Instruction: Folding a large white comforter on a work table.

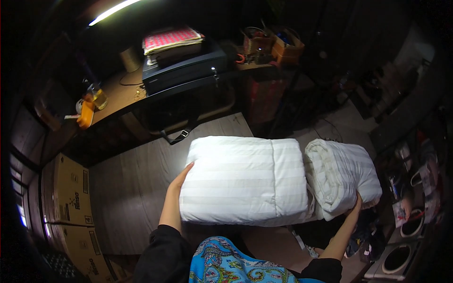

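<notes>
A thick white striped quilt (244, 177), folded into a block, lies across the grey wood-look tabletop (124, 198) and reaches past its right side. My left hand (182, 178) presses against the block's left end, with its fingers mostly hidden behind it. The quilt's right part (339, 177) is a rolled bundle, joined to or touching the block; the frame does not settle which. Under and against this bundle's lower side is my right hand (355, 207), its fingers largely covered by the fabric.
Cardboard cartons (76, 191) stand stacked at the left. Beyond the tabletop, a wooden shelf (118, 93) holds a black boxy device (184, 67) with papers on top, a bottle (100, 99) and small boxes (287, 46). A black strap (180, 136) hangs over the tabletop's far edge. Round-doored machines (396, 260) stand lower right.
</notes>
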`<action>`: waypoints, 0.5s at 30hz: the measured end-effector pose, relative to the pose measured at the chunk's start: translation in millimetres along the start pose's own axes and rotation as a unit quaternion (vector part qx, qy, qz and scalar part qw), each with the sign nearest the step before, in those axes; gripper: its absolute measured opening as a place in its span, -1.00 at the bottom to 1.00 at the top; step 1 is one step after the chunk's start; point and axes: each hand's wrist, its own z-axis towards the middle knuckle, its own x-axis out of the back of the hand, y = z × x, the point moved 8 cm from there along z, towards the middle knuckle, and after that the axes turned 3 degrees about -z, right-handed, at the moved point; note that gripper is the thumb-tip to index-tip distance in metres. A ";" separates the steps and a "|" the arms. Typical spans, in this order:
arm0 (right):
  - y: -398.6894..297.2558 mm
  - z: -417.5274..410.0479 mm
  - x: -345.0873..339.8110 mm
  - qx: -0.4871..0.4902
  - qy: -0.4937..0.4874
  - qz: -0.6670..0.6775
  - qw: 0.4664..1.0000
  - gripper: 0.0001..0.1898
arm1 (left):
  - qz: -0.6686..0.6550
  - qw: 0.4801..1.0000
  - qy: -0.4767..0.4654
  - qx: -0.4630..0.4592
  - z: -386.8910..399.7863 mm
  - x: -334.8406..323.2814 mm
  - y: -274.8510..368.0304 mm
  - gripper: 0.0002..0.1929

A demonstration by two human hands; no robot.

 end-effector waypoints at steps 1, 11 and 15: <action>-6.5 1.8 9.6 0.028 -0.007 -0.009 1.000 -0.44 | -0.027 1.000 -0.005 0.014 4.6 -13.9 -2.7 -0.33; -36.3 -104.9 -113.0 0.220 0.130 -0.066 0.964 -0.43 | -0.214 0.969 -0.072 -0.096 -77.3 10.3 18.8 -0.56; 20.6 -166.6 -171.2 0.178 0.036 -0.071 0.981 -0.42 | -0.069 0.971 0.024 -0.228 -145.6 161.9 84.5 -0.63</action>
